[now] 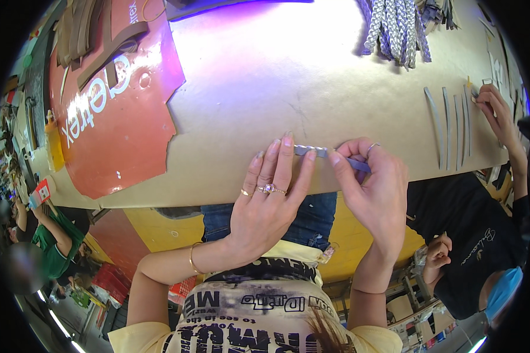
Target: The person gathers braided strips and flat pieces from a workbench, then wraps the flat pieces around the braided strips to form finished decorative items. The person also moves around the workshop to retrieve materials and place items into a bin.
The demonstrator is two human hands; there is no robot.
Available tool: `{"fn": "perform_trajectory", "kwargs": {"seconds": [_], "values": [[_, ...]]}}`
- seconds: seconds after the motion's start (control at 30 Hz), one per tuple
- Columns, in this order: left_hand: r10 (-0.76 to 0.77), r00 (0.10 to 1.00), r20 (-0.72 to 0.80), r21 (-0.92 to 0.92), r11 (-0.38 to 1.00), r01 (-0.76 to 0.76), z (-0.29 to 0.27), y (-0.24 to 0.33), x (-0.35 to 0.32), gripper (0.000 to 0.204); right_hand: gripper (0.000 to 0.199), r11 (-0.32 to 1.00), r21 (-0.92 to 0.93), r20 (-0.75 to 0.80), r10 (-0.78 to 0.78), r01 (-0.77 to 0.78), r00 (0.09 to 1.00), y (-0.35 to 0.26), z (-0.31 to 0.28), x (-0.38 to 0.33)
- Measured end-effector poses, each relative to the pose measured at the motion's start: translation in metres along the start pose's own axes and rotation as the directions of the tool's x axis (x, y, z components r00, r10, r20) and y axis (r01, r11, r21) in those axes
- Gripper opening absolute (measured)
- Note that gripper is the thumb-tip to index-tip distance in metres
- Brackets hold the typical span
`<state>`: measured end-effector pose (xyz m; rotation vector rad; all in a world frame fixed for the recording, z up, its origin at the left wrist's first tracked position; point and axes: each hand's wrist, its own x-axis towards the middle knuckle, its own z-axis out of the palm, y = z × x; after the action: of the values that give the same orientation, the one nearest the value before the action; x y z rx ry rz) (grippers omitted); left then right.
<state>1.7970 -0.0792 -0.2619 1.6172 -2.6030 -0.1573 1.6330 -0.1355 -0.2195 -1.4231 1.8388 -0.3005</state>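
A narrow grey-purple strap [310, 152] with a light, braided-looking edge lies near the front edge of the table. My left hand [268, 191] rests flat across it, fingers stretched out and slightly apart, with fingertips pressing the strap down. Between the thumb and index finger of my right hand [376, 185] the strap's right part is pinched, and a plain purple-grey end shows under the curled fingers. The rest of the strap is hidden under my left fingers.
Several thin grey strips [447, 129] lie at right, beside a co-worker's hand [497, 115]. Braided silvery straps [397, 32] are bundled at the back right. A red sheet [126, 135] with brown straps [113, 54] and a bottle of yellow liquid [54, 144] are at left.
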Motion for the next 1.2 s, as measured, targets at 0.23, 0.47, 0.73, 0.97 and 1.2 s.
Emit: {"fn": "perform_trajectory", "kwargs": {"seconds": [0.23,0.47,0.73,0.97,1.2], "values": [[-0.02,0.999,-0.029,0.08,0.997,0.023,0.0,0.01,0.006,0.043,0.02,0.995,-0.101,-0.093,0.012,-0.021,0.996,0.007,-0.001,-0.007],[-0.007,1.0,-0.015,0.081,0.997,0.008,-0.001,0.009,0.007,0.044,0.021,0.991,0.117,0.049,0.065,-0.071,0.997,0.021,-0.019,-0.004],[-0.005,1.0,0.01,0.061,0.998,0.005,-0.002,0.009,0.006,0.045,0.019,0.993,0.092,0.07,0.065,-0.071,0.995,0.02,-0.019,-0.002],[-0.039,0.998,-0.04,0.08,0.996,0.042,0.003,0.017,0.009,0.046,0.018,0.992,0.106,0.049,0.064,-0.069,0.997,0.02,-0.018,-0.002],[-0.04,0.999,-0.021,0.083,0.996,0.042,0.001,0.019,0.01,0.05,0.016,0.994,0.083,0.015,0.068,-0.069,0.998,0.017,-0.016,-0.001]]}}
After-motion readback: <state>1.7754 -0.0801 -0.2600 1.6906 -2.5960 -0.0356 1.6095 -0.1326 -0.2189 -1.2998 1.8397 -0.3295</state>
